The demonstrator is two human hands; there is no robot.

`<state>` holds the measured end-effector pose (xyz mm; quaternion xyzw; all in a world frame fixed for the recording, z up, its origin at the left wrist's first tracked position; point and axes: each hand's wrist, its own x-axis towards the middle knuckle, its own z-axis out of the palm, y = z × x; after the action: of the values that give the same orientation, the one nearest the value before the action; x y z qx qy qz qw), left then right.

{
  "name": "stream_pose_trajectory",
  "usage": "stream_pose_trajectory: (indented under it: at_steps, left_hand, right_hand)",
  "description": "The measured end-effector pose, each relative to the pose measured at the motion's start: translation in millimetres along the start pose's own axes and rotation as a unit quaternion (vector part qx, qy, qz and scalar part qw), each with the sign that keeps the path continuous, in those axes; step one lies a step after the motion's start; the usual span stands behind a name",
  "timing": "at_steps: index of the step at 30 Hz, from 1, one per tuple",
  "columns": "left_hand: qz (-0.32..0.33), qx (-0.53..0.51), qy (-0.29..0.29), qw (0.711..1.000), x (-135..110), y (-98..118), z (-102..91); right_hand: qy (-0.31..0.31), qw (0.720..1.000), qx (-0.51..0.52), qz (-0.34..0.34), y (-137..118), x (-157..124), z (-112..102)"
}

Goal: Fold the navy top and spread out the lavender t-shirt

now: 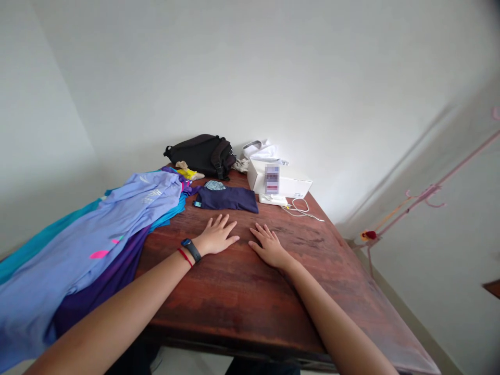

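Observation:
My left hand (217,237) lies flat on the dark reddish wooden table (250,302), fingers spread, with a dark wristband (191,250) and a red string at the wrist. To its right, my right hand (269,246) also rests palm down with fingers apart. Neither holds anything. Just beyond the left fingertips is a folded navy cloth (230,200), with a small patterned light-blue piece (214,185) at its back edge. Left of my left hand, a lavender garment (128,229) with pink marks is draped over purple and turquoise cloth (50,234).
A black bag (199,153) stands at the back, with a yellow item (186,173) before it. Right of it are a white box (295,185), a phone-like upright object (272,179) on a white base, and a white cable (302,209). A pink rack (425,194) stands right of the table.

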<state>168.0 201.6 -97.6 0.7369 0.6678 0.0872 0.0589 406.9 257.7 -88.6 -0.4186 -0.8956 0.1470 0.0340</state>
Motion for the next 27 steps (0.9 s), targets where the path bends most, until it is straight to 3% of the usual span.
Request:
stream_pose_trajectory:
  at_steps: [12,21,23,27]
  left_hand:
    - [-0.005,0.002,0.002,1.0,-7,9,-7.0]
    - [0.001,-0.002,0.011,1.0,-2,4,0.0]
    - [0.015,0.0,0.025,1.0,-2,5,-1.3]
    - [0.104,-0.02,0.085,0.991,-2,10,-7.2]
  right_hand:
    - [0.0,1.0,-0.004,-0.003,1,0,1]
    - [0.002,1.0,0.0,-0.002,2,0,1]
    - [0.006,1.0,0.009,-0.004,3,1,3]
    - [0.03,0.999,0.045,-0.01,6,2,7]
